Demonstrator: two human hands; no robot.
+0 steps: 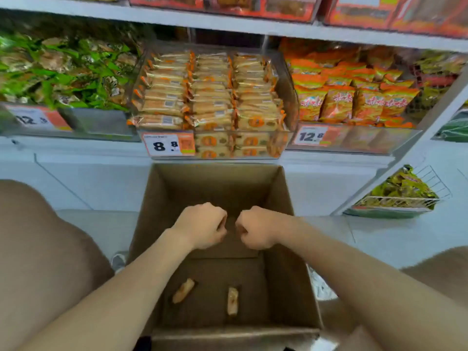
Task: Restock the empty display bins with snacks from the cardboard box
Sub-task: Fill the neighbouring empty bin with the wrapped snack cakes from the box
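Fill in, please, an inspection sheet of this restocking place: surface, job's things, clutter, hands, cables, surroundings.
Surface: pale floor; the box stands on it.
Job's things: open brown cardboard box; two wrapped snack packs lie apart on its bottom; clear plastic middle bin packed with orange-trimmed packs.
Clutter: nothing seen.
Hands: left hand and right hand over the box, fingers curled, nothing seen in them.
Cables: nothing seen.
Surroundings: green-wrapped snacks left, orange bags right, white wire basket of yellow-green packs.

The box (278,198) is open on top, its floor bare except for the left pack (183,290) and right pack (232,300) near the near wall. The left knee (38,249) and right knee (435,269) flank it. The middle bin (287,102) is packed to its rim, leaving only a low gap under the shelf (228,24).
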